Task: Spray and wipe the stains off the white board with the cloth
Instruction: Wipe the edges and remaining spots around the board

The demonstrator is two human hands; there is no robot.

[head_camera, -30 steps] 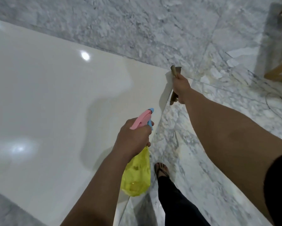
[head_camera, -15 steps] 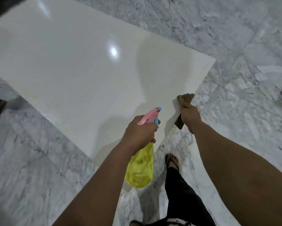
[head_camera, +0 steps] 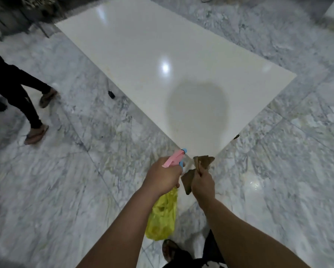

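Note:
A large glossy white board (head_camera: 162, 55) lies flat on the marble floor, one corner pointing at me. My left hand (head_camera: 163, 176) grips a spray bottle (head_camera: 163, 217) with a yellow body and a pink trigger head whose blue nozzle points at the board's near corner. My right hand (head_camera: 203, 180) holds a crumpled brown cloth (head_camera: 203, 161) just beside that corner, close to the left hand. A grey shadow sits on the board's near part. Faint marks along the board's left edge are too small to tell.
Grey-veined marble floor (head_camera: 288, 171) surrounds the board. A person's legs in dark trousers and sandals (head_camera: 34, 132) stand at the left. A small dark object (head_camera: 111, 93) lies by the board's left edge. My own sandalled foot (head_camera: 170, 250) is below the bottle.
The view has pulled back, so the whole board shows. My right hand with the cloth has come off the board's right edge to the near corner, next to the left hand.

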